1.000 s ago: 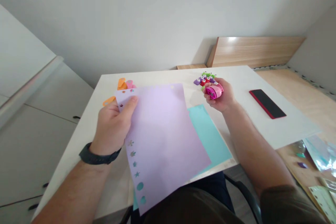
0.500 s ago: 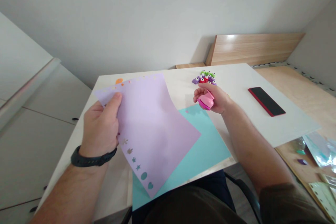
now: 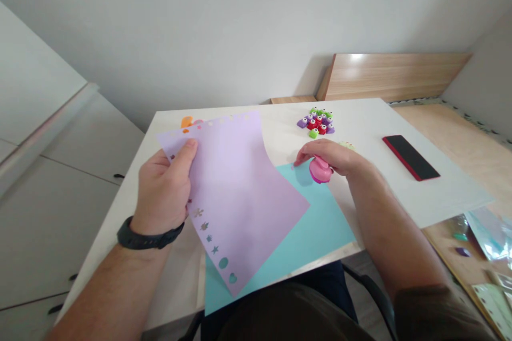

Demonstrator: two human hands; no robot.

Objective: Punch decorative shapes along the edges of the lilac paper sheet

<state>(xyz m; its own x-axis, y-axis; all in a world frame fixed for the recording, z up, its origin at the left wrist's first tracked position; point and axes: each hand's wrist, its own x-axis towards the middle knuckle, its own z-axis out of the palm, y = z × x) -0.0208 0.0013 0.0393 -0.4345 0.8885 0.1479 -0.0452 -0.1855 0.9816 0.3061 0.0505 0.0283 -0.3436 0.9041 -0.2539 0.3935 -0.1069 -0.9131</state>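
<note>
Two hands work over a white table (image 3: 362, 122). At 9 o'clock, the left hand (image 3: 162, 192), with a black wrist strap (image 3: 150, 240), is closed in a pinch, thumb on top and fingers beneath a lilac paper sheet (image 3: 236, 192). That grip seems to lift the sheet, which curves up off the surface and leaves its punched margin exposed. A row of small cut-out shapes (image 3: 210, 237), including a star, an oval and a heart, runs down its lower left edge. Behind it, at 11 o'clock, an orange craft punch (image 3: 186, 122) is partly hidden. A teal paper sheet (image 3: 316, 234) lies flat beneath the lilac one, overhanging the table's near edge. The right hand (image 3: 334, 157) is half closed, gripping a pink craft punch (image 3: 320, 169), its index finger stretched toward the teal sheet's top corner, perhaps to steady it; contact is hard to tell. A cluster of small multicoloured craft punches (image 3: 315, 122) sits at 12 o'clock, a red-edged smartphone (image 3: 410, 157) at 2 o'clock, and clear plastic sleeves (image 3: 486, 234) at 4 o'clock.
</note>
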